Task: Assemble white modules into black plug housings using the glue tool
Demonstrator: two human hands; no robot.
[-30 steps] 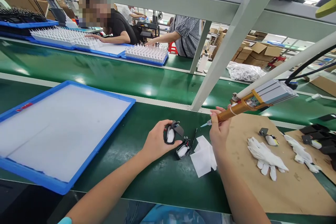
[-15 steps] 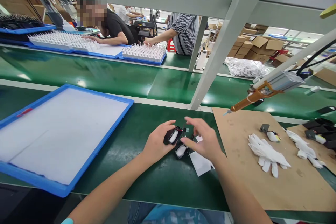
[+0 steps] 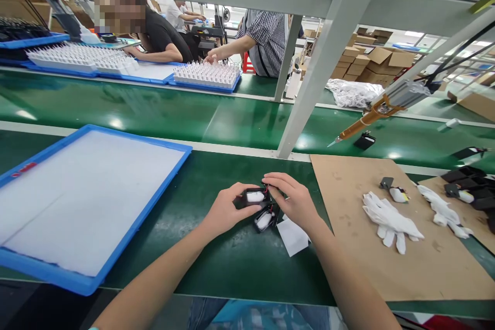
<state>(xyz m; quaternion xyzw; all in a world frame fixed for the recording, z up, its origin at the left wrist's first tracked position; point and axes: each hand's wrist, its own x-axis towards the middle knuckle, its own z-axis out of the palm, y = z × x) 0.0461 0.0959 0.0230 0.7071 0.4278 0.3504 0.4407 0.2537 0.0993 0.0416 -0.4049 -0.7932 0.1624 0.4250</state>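
Note:
My left hand (image 3: 231, 209) grips a small black casing (image 3: 245, 197) by its left end, thumb in front and fingers behind. A white pouch-like block (image 3: 255, 196) sits inside the casing, and a thin red wire shows at its right end. There my right hand (image 3: 293, 199) closes its fingertips on the casing's edge by the wire; what exactly is pinched is partly hidden. A second black casing (image 3: 265, 218) with a white block and wires lies on the green table just below. White paper pieces (image 3: 293, 237) lie under and beside my right wrist.
At left lies a blue-rimmed tray (image 3: 145, 216) lined in white. Brown cardboard (image 3: 348, 268) on the right bears white gloves (image 3: 390, 221) and a small wired part (image 3: 398, 194). An orange dispenser (image 3: 358, 122) hangs above it. A metal post (image 3: 328, 62) rises ahead; co-workers sit beyond the conveyor.
The upper casing has turned from slanted to nearly level in my left hand. My right hand, spread before, has come in and closed at its right end. A black part shows on the conveyor.

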